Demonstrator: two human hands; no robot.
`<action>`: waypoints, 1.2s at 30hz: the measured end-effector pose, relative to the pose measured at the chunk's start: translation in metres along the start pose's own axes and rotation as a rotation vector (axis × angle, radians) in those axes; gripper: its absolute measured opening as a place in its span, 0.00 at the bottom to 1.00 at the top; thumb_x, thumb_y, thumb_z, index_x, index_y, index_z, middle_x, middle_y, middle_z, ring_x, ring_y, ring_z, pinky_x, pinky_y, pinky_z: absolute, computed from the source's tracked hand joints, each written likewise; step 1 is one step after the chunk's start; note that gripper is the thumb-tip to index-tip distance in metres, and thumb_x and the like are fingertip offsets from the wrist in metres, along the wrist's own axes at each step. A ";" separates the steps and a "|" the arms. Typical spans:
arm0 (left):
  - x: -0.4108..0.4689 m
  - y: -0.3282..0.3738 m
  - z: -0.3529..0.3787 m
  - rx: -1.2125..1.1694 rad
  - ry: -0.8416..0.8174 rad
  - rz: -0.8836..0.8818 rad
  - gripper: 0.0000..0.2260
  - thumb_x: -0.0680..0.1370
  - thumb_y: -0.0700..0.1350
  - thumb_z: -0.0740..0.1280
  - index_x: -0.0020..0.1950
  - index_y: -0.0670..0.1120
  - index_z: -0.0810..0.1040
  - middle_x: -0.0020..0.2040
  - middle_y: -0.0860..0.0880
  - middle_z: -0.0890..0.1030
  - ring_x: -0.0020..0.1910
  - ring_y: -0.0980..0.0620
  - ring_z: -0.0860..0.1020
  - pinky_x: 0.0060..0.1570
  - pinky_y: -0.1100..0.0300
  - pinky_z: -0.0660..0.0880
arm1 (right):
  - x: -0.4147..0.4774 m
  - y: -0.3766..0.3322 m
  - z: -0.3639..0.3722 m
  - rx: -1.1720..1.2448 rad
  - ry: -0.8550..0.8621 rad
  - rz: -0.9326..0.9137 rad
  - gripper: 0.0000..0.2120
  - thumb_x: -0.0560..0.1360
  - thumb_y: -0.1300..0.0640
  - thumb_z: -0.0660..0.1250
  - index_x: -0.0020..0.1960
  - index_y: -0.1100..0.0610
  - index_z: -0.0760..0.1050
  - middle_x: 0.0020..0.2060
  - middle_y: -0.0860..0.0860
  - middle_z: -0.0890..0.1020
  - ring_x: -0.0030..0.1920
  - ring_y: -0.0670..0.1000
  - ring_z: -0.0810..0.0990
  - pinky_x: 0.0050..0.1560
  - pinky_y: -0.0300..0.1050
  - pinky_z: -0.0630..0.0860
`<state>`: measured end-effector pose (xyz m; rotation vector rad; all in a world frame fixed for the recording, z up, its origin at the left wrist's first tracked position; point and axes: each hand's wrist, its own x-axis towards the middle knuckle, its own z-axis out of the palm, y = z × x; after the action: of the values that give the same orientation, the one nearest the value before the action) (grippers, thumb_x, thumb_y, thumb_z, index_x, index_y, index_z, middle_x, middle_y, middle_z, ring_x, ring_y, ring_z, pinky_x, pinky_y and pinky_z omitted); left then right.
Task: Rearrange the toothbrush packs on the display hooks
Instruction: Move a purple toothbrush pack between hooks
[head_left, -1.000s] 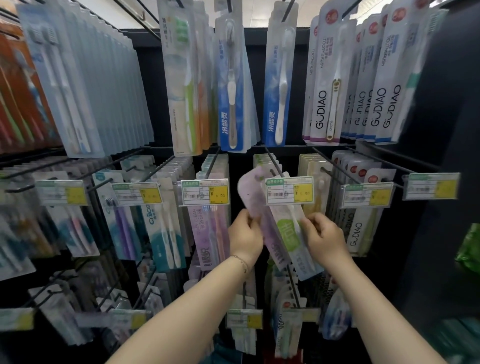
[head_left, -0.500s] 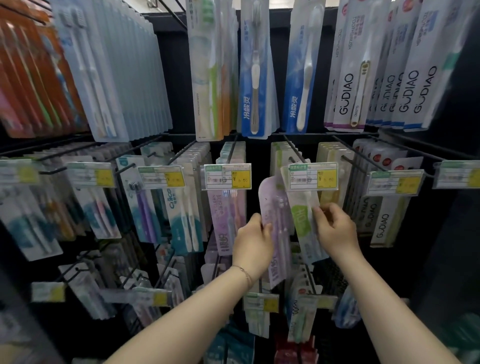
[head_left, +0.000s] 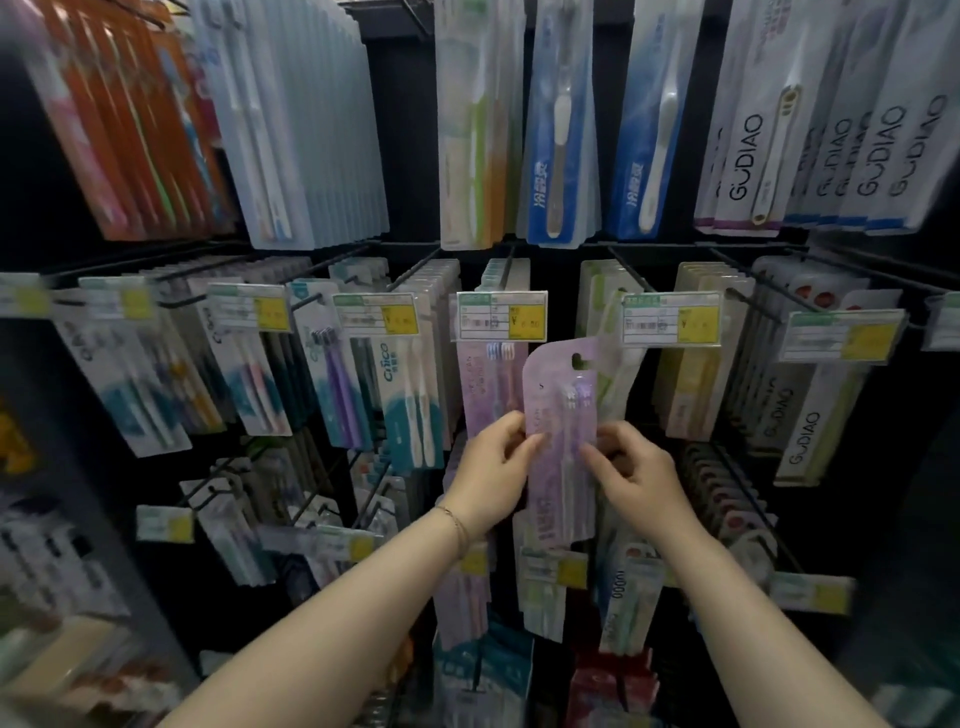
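A purple toothbrush pack (head_left: 558, 415) is held upright in front of the middle row of display hooks, free of any hook, its hang hole at the top. My left hand (head_left: 493, 475) grips its left edge and my right hand (head_left: 636, 475) pinches its right edge. Just left behind it hang matching purple packs (head_left: 480, 387) under a yellow price tag (head_left: 501, 323). To the right, a green-white pack (head_left: 618, 374) hangs on the hook with the tag (head_left: 671, 325).
Rows of hooks full of toothbrush packs surround the hands: blue packs (head_left: 558, 119) and GUDIAO packs (head_left: 753, 130) above, Cnico packs (head_left: 410, 400) at left, beige packs (head_left: 698, 374) at right, more packs (head_left: 545, 587) on lower hooks below the hands. Price tags jut out toward me.
The purple pack has come upright in front of the hooks. My right hand left the green-white pack and now pinches the purple pack's right edge. The view came closer.
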<state>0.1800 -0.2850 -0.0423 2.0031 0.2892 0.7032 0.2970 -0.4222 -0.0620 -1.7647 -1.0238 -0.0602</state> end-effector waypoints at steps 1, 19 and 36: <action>-0.001 -0.001 -0.003 0.000 -0.001 0.007 0.08 0.81 0.46 0.62 0.54 0.43 0.77 0.50 0.46 0.82 0.51 0.49 0.80 0.54 0.46 0.78 | -0.001 -0.001 0.002 0.015 -0.023 -0.013 0.04 0.77 0.51 0.65 0.51 0.49 0.77 0.42 0.46 0.82 0.42 0.48 0.81 0.43 0.50 0.80; -0.031 -0.017 -0.072 0.146 -0.069 0.142 0.12 0.76 0.40 0.70 0.60 0.45 0.79 0.50 0.52 0.83 0.48 0.57 0.82 0.52 0.56 0.80 | -0.016 -0.025 0.056 -0.098 0.001 -0.251 0.15 0.78 0.50 0.61 0.61 0.58 0.70 0.40 0.48 0.82 0.36 0.48 0.82 0.35 0.54 0.79; -0.071 -0.063 -0.126 0.086 -0.212 0.162 0.13 0.77 0.40 0.69 0.61 0.44 0.78 0.52 0.49 0.83 0.49 0.52 0.82 0.49 0.50 0.80 | -0.062 -0.043 0.129 -0.164 0.157 -0.294 0.17 0.78 0.50 0.62 0.59 0.61 0.72 0.39 0.53 0.84 0.31 0.47 0.81 0.29 0.47 0.78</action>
<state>0.0546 -0.1956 -0.0747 2.1800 0.0326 0.5796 0.1769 -0.3535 -0.1183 -1.7115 -1.1813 -0.4715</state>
